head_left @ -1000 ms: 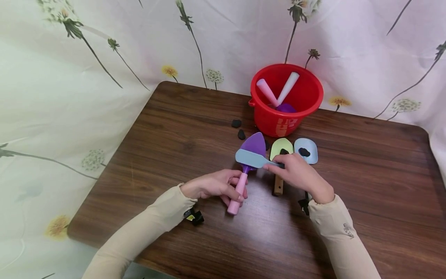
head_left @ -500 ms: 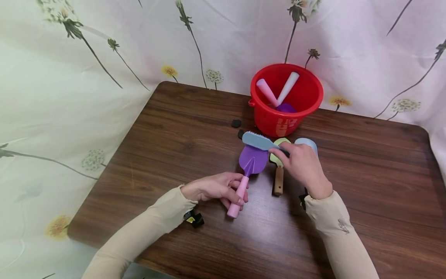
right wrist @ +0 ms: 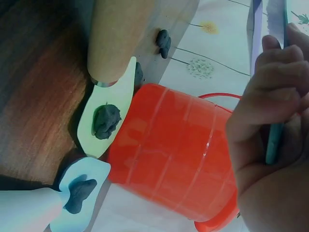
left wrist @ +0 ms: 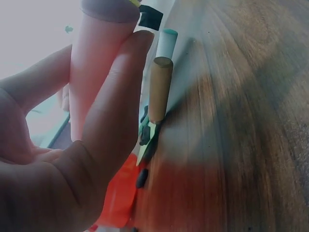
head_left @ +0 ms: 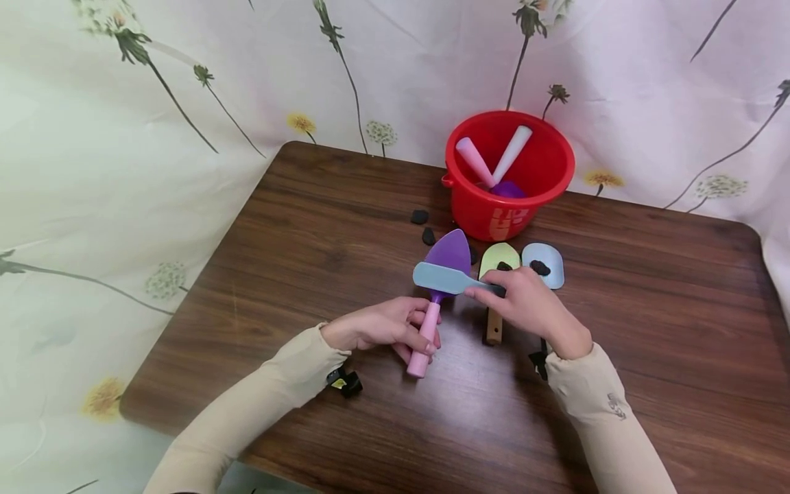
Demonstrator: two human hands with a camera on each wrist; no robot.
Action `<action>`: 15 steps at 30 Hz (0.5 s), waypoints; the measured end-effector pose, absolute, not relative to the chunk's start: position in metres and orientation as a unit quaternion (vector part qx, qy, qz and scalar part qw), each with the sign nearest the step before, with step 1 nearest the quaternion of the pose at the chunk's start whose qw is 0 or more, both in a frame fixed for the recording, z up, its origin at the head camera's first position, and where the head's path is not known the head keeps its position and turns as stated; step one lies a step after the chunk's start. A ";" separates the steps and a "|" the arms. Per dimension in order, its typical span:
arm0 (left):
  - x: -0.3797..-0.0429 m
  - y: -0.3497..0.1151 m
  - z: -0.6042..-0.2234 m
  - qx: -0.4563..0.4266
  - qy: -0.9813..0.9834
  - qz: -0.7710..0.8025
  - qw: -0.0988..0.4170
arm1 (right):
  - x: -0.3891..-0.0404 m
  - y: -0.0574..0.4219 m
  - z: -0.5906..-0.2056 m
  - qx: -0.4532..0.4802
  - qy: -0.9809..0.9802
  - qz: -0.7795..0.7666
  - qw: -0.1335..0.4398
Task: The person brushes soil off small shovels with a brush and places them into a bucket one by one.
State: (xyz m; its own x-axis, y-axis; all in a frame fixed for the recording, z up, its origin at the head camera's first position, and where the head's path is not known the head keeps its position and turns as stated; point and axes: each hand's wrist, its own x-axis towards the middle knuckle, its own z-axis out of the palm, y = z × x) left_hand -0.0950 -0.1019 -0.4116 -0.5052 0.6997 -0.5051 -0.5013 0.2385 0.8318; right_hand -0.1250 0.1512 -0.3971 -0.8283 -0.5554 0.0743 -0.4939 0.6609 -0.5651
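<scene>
While the left hand (head_left: pixel 385 329) grips the purple trowel's (head_left: pixel 449 255) pink handle, the right hand (head_left: pixel 524 302) holds a blue brush (head_left: pixel 439 279) crosswise over its blade.

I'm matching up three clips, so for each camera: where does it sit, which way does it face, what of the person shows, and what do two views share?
Head: above, looking forward and down at the table; both sleeved arms, left hand, right hand.
Left wrist: low along the table; palm and fingers round the pink handle.
Right wrist: low, facing the red bucket; fingers on the blue brush.
Shared: the wrist views both show the green trowel.
</scene>
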 end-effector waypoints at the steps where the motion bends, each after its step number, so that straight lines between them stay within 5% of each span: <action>1: -0.095 -0.102 -0.411 0.080 0.615 0.613 0.490 | -0.125 0.152 -0.397 -0.290 0.908 -0.295 0.064; 8: -0.096 -0.102 -0.411 0.077 0.619 0.608 0.491 | -0.125 0.154 -0.396 -0.264 0.917 -0.291 0.071; 15: -0.094 -0.102 -0.414 0.083 0.613 0.608 0.498 | -0.126 0.155 -0.398 -0.249 0.940 -0.219 -0.083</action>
State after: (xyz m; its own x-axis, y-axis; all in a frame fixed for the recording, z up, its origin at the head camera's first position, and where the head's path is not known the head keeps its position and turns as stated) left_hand -0.0943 -0.1022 -0.4137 -0.4897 0.7076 -0.5094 -0.5040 0.2470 0.8276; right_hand -0.1262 0.1551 -0.3975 -0.8628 -0.4312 0.2639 -0.5034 0.7807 -0.3703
